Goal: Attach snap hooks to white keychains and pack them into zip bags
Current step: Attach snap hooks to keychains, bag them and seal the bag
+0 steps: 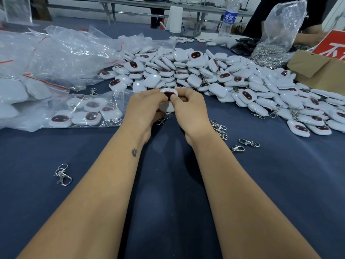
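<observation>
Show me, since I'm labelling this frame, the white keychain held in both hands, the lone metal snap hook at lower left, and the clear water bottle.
white keychain (169,94), head view, dark face.
metal snap hook (64,176), head view, clasp body.
clear water bottle (230,17), head view, blue label.

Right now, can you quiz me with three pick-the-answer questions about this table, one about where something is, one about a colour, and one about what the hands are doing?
1. Where is the lone snap hook?
A. left of the left arm
B. inside the cardboard box
C. on top of the keychain pile

2. What colour is the tablecloth?
A. yellow
B. dark blue
C. green

3. What are the hands doing?
A. resting flat on the cloth
B. both holding one white keychain
C. opening the water bottle

Answers:
1 A, it lies alone on the cloth beside that arm.
2 B, the bare cloth is dark blue.
3 B, the left hand and right hand share a grip on it.
</observation>
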Demonstrator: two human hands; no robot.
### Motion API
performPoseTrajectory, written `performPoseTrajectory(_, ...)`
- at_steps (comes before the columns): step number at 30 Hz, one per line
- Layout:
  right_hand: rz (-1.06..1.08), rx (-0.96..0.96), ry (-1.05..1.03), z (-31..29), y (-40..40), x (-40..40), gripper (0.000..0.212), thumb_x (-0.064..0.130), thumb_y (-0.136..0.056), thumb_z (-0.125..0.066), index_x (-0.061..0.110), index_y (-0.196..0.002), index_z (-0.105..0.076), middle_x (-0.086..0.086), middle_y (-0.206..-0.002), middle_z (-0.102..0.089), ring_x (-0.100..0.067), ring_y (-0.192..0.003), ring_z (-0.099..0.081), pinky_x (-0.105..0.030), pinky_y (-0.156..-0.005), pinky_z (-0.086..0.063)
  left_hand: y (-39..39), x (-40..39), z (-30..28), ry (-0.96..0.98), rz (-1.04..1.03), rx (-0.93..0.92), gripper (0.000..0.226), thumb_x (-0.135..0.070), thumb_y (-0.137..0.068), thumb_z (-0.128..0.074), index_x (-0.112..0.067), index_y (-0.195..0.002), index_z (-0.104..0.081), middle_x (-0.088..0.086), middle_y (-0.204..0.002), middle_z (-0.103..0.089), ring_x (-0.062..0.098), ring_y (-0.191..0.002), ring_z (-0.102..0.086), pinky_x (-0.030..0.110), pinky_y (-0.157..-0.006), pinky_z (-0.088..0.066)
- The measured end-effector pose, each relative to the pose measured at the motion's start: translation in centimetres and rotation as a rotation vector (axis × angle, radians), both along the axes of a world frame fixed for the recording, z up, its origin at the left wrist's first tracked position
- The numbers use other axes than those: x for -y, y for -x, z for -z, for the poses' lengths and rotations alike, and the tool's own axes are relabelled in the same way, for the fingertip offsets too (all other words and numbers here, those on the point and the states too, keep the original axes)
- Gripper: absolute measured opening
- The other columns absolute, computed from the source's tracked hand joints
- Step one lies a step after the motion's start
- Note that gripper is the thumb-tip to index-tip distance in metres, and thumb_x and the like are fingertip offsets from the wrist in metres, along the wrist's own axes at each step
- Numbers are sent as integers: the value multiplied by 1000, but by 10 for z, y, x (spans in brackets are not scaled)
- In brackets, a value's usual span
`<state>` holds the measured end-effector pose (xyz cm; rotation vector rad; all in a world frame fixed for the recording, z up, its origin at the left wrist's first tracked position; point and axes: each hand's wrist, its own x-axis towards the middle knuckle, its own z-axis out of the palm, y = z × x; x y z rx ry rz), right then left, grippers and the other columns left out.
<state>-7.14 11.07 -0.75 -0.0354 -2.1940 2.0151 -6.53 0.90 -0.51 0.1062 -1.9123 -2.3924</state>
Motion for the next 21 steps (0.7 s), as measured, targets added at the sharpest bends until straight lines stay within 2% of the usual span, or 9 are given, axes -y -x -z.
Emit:
performPoseTrajectory(2, -9, -14, 20, -1, 0, 0, 13, 8, -97, -55, 18, -95, -63, 6, -81, -63, 0, -69, -56, -4, -60, -45, 1, 0, 1, -3, -13, 7, 30, -1, -87, -59, -18, -69, -77, 6, -72, -67, 18, -71, -60, 32, -70, -48)
performPoseTrajectory(4, -20, -13, 30, -1, -1, 0, 18, 9, -97, -56, 24, -88, -61, 7, -82, -64, 0, -71, -58, -7, -65, -48, 1, 0, 1, -7, -15, 17, 22, -3, -88, -59, -15, -81, -77, 10, -80, -68, 19, -74, -61, 31, -71, -49)
performPoseTrajectory(8, -34, -8, 41, -1, -1, 2, 17, 10, -97, -57, 24, -90, -62, 4, -86, -66, -9, -82, -61, -26, -84, -52, 4, 0, 3, 3, -26, 37, 19, -5, -92, -57, -7, -102, -74, 11, -87, -70, 13, -69, -62, 26, -68, -50)
performPoseTrajectory(12, -32, -6, 58, -1, -1, 3, 16, 10, -97, -57, 24, -91, -63, 2, -89, -67, -11, -87, -62, -31, -90, -53, 6, -1, 4, 30, -49, 45, 21, -6, -94, -56, -6, -108, -72, 11, -90, -71, 13, -70, -62, 25, -69, -52)
performPoseTrajectory(15, -34, -8, 69, 0, -1, 3, 13, 10, -96, -58, 20, -95, -65, 1, -89, -67, -10, -85, -62, -32, -90, -53, 6, 0, 4, 33, -60, 46, 20, -6, -94, -56, -6, -107, -72, 10, -86, -70, 12, -65, -62, 27, -69, -52)
performPoseTrajectory(21, -37, -27, 59, 1, 0, 4, 14, 9, -95, -59, 21, -92, -65, -1, -90, -68, -13, -88, -62, -36, -92, -52, 4, 0, 1, -27, -59, 36, 14, -6, -92, -60, -11, -91, -72, 7, -76, -71, 9, -57, -64, 25, -63, -55)
